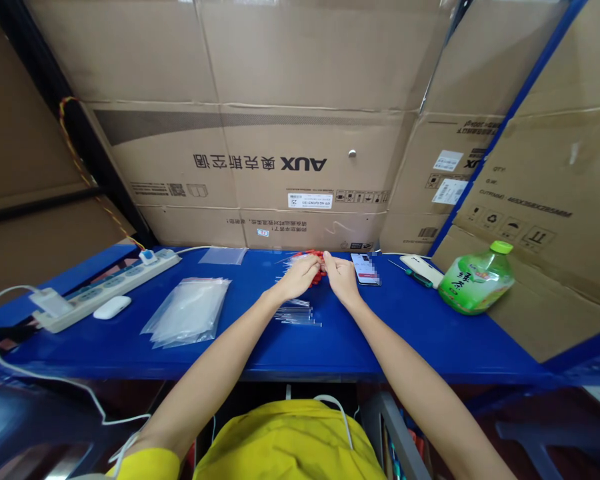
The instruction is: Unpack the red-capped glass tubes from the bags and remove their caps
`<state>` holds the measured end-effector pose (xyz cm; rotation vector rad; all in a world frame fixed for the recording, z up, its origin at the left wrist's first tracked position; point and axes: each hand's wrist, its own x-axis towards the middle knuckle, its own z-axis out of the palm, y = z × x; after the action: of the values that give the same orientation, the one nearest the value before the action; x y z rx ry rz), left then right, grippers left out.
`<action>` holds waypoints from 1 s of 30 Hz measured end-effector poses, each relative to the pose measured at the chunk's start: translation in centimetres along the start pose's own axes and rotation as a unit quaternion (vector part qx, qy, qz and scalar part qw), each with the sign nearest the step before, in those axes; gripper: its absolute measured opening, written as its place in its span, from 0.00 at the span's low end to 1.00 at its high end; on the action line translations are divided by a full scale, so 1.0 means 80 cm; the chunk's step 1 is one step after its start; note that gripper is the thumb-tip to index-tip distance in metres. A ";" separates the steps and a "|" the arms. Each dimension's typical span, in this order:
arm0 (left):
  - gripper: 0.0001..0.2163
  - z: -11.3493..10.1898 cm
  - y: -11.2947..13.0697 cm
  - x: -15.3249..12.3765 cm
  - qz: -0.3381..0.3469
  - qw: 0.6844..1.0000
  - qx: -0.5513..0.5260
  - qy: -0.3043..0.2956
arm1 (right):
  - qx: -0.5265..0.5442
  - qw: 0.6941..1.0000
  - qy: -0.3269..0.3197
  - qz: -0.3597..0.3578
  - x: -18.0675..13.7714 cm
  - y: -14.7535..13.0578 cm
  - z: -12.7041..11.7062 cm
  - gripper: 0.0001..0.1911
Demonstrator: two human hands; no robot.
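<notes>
My left hand [300, 275] and my right hand [341, 277] come together near the back middle of the blue table [260, 353]. Their fingers are closed and almost meet at the fingertips. Small red pieces [318, 277] show between and behind the fingers; whether any of them is gripped is hidden. Just in front of my left hand lie several thin clear tubes [300, 316], roughly side by side. More clear pieces stick out behind that hand, partly covered by it. A phone [365, 269] with a lit screen lies right beside my right hand.
Clear plastic bags [187, 313] are stacked at left, another bag [223, 256] behind. A power strip [110, 287] and white earbud case [112, 307] sit far left. At right are a screwdriver [417, 277], white device [423, 269] and green bottle [477, 280]. Cardboard [260, 140] walls the back.
</notes>
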<state>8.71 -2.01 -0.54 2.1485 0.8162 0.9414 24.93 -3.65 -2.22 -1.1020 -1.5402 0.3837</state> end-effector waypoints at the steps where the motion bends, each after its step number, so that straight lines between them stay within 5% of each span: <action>1: 0.09 0.000 0.000 0.000 0.008 1.000 0.013 -0.010 | -0.010 1.000 -0.002 -0.006 -0.001 0.000 0.000 0.33; 26: 0.08 0.014 0.006 0.006 0.015 0.999 0.035 0.005 | 0.112 0.990 -0.022 0.084 0.008 0.020 0.005 0.32; 30: 0.10 0.013 0.012 0.002 0.029 0.993 0.112 -0.005 | 0.136 0.986 0.001 0.100 0.011 0.022 -0.002 0.33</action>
<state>9.88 -2.75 -0.32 2.3775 0.8952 0.9048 25.86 -2.09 -2.94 -1.0411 -1.3317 0.7080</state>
